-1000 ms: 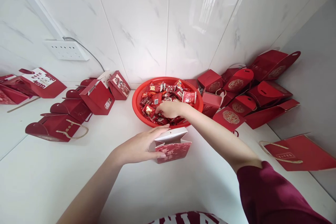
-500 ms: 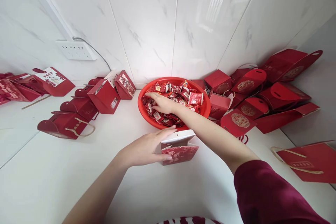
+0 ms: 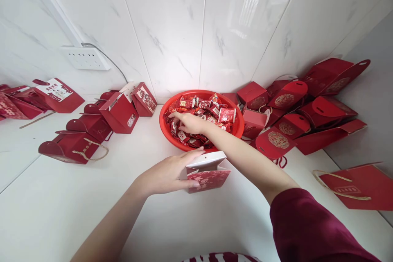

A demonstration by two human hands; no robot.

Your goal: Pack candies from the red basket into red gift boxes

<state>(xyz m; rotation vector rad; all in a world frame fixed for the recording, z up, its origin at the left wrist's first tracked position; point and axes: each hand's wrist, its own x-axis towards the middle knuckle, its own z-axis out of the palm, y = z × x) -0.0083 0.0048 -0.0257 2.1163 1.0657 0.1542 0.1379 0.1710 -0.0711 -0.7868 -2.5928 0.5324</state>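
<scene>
While left grip (image 3: 167, 174) clamps the open box (image 3: 211, 180), red, white-lined, patterned, right grip (image 3: 193, 124) unclear

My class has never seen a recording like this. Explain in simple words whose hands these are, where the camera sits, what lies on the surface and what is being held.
There is no robot here: these are a person's bare hands, seen by a camera worn on the head, looking forward and down. On the white surface sits a red basket of wrapped packets. Red boxes stand on the left and right of it. The left hand holds a small open box in front of the basket. The right hand reaches among the packets; whether it grips one is unclear.
</scene>
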